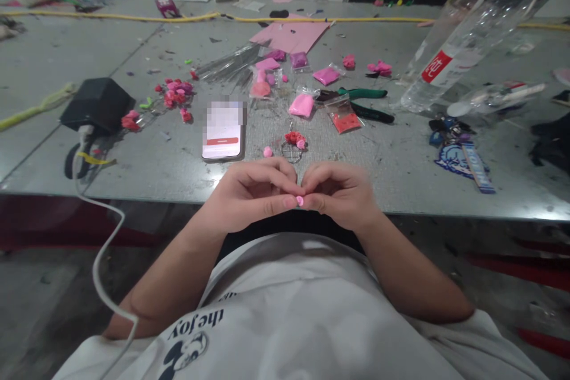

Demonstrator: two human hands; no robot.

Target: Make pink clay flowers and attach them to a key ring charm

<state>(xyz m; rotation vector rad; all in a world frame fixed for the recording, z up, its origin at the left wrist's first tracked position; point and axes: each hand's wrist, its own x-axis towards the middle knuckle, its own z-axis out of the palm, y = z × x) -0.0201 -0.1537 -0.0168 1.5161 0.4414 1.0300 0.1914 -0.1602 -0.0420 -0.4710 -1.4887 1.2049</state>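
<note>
Pinching a small pink piece (300,201) between them, the left hand (253,193) comes in from nine o'clock and the right hand (341,193) from three, with the piece as my dial's centre and twelve pointing away from the wearer. From my remote seat I see both thumb tips bearing on it, forefingers arched above; the remaining fingers are curled, and I cannot tell whether they hold anything. The piece sits at the near edge of the table (155,175).

I judge it very light and soft, like modelling clay: easily dented, perhaps slightly tacky, unlikely to slip. I would take it by its outer sides at three and nine, using just the finger pads, so the curl isn't flattened.

Its curled face seems turned up toward my camera. It looks roundish, and with so much covered by fingers I can make out no sure long axis.

A pink ball (268,152) lies toward eleven, a red-and-pink cluster (294,139) near twelve and, beyond that, a pink bag (301,105). The phone (221,141) rests toward ten, and the green-handled pliers (365,93) toward one.
</note>
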